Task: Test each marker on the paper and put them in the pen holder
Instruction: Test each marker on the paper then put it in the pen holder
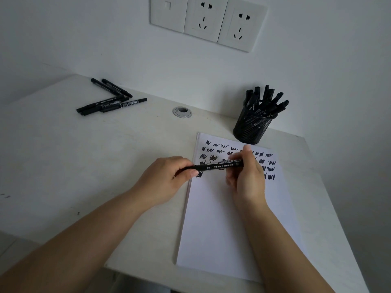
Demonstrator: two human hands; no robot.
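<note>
A black marker (213, 167) lies level above the paper, held at both ends. My left hand (169, 178) grips its left end in curled fingers. My right hand (246, 176) pinches its right end. The white paper (228, 225) lies on the desk, its top part covered with several rows of black scribbles. A black mesh pen holder (251, 129) stands just behind the paper and holds several black markers. Several more black markers (110, 101) lie loose at the far left of the desk.
A round metal cable grommet (182, 112) sits in the pale desk (84, 166) behind my hands. The white wall behind carries three socket plates (207, 20). The desk's front edge runs under my forearms, and its right edge lies close to the paper.
</note>
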